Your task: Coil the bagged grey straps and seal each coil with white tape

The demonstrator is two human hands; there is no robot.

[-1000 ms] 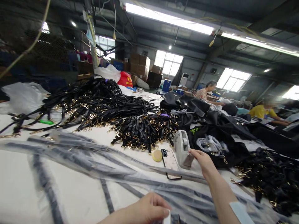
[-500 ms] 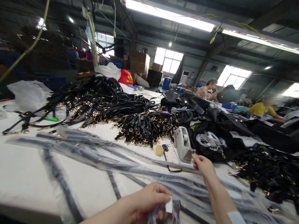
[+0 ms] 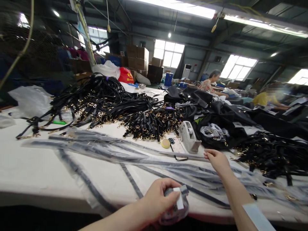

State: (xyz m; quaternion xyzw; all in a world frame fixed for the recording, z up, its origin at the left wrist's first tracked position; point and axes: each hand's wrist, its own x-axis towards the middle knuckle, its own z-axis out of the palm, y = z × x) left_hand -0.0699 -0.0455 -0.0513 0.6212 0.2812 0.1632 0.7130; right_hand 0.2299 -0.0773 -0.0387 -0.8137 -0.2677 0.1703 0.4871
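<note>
Near the table's front edge, my left hand (image 3: pixel 166 195) is closed around a rolled-up strap in clear plastic (image 3: pixel 176 213). Under my left thumb is a white paper tag (image 3: pixel 178 198) on that bundle. My right hand (image 3: pixel 216 158) has its thumb and fingertips pinched together, just right of and below a white tape dispenser (image 3: pixel 190 138). Whatever is between those fingertips is too small to make out. Plastic-sleeved dark straps (image 3: pixel 149 163) lie beneath and between my hands. A phone (image 3: pixel 177 146) and a yellow tape roll (image 3: pixel 166 143) lie left of the dispenser.
Behind are heaps of black straps with gold buckles (image 3: pixel 144 123). More hardware-fitted straps (image 3: pixel 269 154) lie at right, beside black bags (image 3: pixel 231 122). A clear plastic bag (image 3: pixel 31 99) sits at far left. Two people (image 3: pixel 209 83) work farther back.
My right hand has moved from the tape dispenser's front edge to a little right of it. My left hand has lifted the rolled strap and turned it, showing more of the tag. The view has shifted.
</note>
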